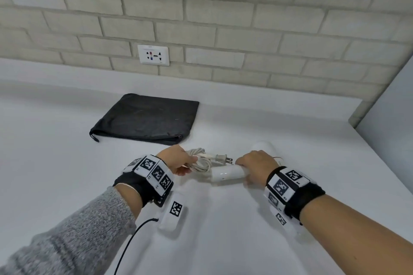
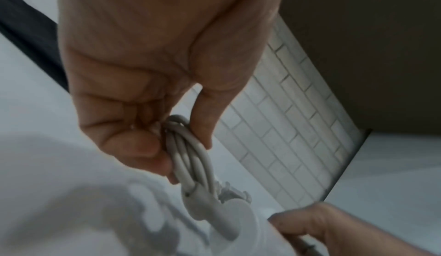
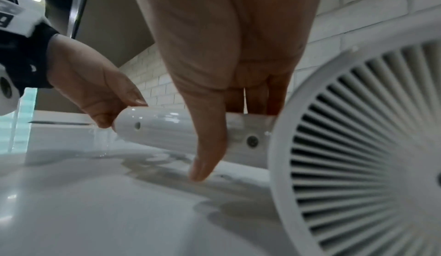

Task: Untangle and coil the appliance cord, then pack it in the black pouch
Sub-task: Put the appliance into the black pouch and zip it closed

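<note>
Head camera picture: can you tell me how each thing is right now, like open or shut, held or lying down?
cord: coiled, gripped by left hand.
plug: unplugged, sticking out of the coil.
hair dryer: lying on the counter, handle held by right hand.
black pouch: lying flat, untouched.
wall socket: nothing plugged in.

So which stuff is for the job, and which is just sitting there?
For the job:
- cord, held coiled by the left hand
- hair dryer, gripped by the right hand
- pouch, lying flat

Just there:
- wall socket
- brick wall
- counter
</note>
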